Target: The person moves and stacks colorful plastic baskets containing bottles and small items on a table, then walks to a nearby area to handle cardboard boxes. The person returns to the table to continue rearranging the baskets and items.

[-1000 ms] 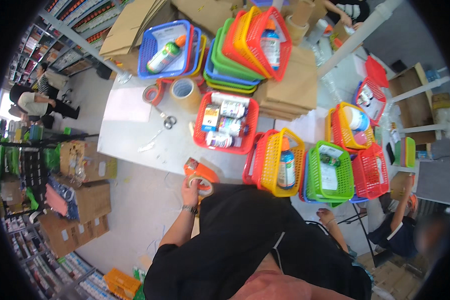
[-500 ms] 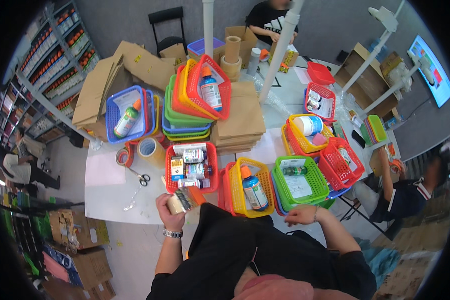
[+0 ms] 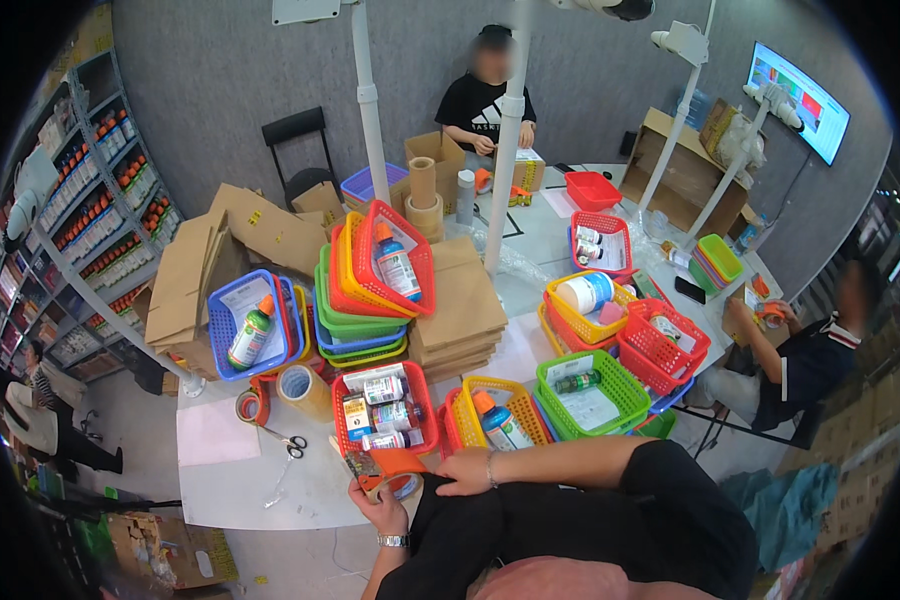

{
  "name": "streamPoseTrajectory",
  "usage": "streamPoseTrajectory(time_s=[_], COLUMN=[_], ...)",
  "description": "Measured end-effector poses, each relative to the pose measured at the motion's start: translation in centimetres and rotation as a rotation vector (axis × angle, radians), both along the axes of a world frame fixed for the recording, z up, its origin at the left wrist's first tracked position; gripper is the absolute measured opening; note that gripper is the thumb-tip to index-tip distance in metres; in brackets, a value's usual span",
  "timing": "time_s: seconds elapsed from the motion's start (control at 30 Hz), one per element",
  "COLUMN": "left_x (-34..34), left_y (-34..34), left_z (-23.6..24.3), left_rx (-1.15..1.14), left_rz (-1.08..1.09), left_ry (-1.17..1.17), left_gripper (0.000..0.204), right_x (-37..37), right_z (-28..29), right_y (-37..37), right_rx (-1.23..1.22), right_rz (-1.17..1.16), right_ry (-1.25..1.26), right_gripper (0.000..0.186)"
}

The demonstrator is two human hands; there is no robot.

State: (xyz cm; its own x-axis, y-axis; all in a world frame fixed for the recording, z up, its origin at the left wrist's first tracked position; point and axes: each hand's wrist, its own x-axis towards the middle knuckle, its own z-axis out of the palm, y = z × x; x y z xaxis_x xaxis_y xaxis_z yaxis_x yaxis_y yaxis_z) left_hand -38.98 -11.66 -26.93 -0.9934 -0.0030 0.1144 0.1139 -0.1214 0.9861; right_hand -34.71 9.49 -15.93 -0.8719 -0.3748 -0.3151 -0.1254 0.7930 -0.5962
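I'm seeing printed labels on three bottles [image 3: 398, 415] lying with one box [image 3: 356, 418] in a red basket [image 3: 431, 410]. Nearer, the left hand [image 3: 380, 512] is curling its fingers around one orange tape dispenser [image 3: 398, 462]; the right hand [image 3: 464, 472] is hovering beside it, finger spread unclear.

Big white lettering [image 3: 486, 126] on the black T-shirt [image 3: 458, 106] across from me, easily the clearest. The bottles [image 3: 384, 391] and yellow-and-white box [image 3: 356, 417] in the red basket [image 3: 431, 408] near me carry print, mostly too tiny to make out. Same with the sheet [image 3: 592, 409] in the green basket [image 3: 638, 395].
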Motion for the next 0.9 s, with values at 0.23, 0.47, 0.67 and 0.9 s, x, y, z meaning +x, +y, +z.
streamPoseTrajectory(time_s=[0.23,0.47,0.67,0.9], left_x=[0.8,-1.6,-5.4,-9.4], left_y=[0.3,-2.3,-8.0,-14.4], left_z=[-1.7,-2.1,-1.8,-1.1], left_rx=[0.126,-0.111,0.124,0.3], left_rz=[-0.1,-0.001,0.283,0.595], left_ry=[-0.218,-0.075,-0.365,-0.634], left_gripper=[0.043,0.039,0.041,0.069], right_x=[0.0,-0.1,-0.1,0.1], right_z=[1.4,-0.2,-1.3,1.2], right_y=[-2.0,-2.5,-1.6,-1.0], right_rx=[-0.025,-0.009,-0.136,-0.181], right_rz=[0.154,0.008,0.104,0.034], right_ry=[0.158,-0.137,-0.119,0.16], right_gripper=[0.04,0.035,0.05,0.058])
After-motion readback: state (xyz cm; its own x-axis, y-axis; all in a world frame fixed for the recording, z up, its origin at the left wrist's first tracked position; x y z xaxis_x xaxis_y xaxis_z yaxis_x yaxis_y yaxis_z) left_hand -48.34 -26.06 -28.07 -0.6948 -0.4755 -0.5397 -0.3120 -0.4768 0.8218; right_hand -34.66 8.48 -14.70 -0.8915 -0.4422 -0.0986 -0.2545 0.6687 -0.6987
